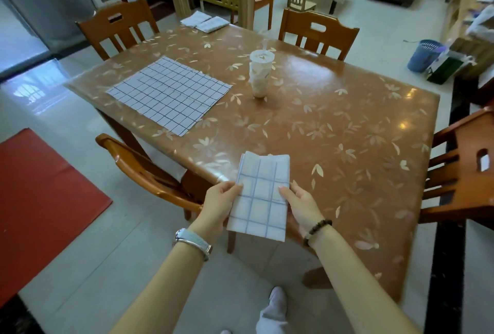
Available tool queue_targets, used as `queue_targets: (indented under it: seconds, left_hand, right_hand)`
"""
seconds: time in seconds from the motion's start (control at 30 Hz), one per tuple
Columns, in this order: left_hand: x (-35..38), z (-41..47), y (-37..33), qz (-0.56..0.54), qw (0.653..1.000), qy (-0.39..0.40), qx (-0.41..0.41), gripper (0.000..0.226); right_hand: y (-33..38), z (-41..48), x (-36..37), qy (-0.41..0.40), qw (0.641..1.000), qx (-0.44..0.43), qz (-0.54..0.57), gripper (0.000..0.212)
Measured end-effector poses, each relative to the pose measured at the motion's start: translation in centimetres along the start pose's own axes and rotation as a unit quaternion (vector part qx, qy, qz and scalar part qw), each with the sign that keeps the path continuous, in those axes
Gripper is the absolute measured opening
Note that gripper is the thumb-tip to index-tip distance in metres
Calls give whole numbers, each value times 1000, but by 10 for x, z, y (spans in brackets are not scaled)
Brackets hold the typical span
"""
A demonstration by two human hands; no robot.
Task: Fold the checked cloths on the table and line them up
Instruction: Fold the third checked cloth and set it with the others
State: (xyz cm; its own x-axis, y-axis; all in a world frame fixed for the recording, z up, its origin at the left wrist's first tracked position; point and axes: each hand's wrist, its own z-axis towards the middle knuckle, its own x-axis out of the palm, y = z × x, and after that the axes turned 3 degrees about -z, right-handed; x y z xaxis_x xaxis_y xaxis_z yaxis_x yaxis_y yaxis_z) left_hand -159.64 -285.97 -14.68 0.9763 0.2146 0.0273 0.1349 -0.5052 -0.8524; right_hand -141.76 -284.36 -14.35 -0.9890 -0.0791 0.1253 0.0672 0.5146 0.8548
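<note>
Glossy brown table (pixel 334 109), matt woven folded cloth (pixel 260 197), varnished wooden chair (pixel 318 32).

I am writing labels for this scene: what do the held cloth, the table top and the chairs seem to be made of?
The cloth: thin woven fabric, matte; it folds softly. The table top: probably a glossy plastic cover with printed flowers; it mirrors light. The chairs: varnished wood, by the orange-brown shine and carved slats.

Cup (pixel 260 74) right of flat cloth (pixel 169 94)

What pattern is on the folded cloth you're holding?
White with a pale blue check, seen in the head view: the folded cloth, held between left hand and right hand.
</note>
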Motion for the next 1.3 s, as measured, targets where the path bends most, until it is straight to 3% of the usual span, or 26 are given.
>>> queue_targets:
  seconds: [0.07, 0.2, 0.4, 0.67, 1.0, 1.3]
  left_hand:
    - [-17, -13, 1, 0, 1000, -4, 10, 16]
    - [-53, -35, 1, -5, 1000, -8, 29, 17]
    - [-105, -64, 8, -20, 999, -27, 37, 17]
    - [-146, -85, 14, -25, 998, -42, 44, 10]
    - [-114, -108, 15, -10, 999, 0, 44, 10]
    - [-67, -127, 37, -12, 999, 12, 42, 13]
  right_hand:
    - [-3, -12, 15, 1, 1000, -5, 14, 16]
    - [-13, -28, 48, -16, 1000, -14, -8, 27]
    - [-27, -49, 96, 6, 1000, -9, -22, 13]
    - [-37, -64, 132, 12, 999, -13, -30, 18]
    - [-48, -93, 95, -16, 1000, -9, 14, 20]
    - [-56, -120, 44, -8, 1000, -22, -12, 17]
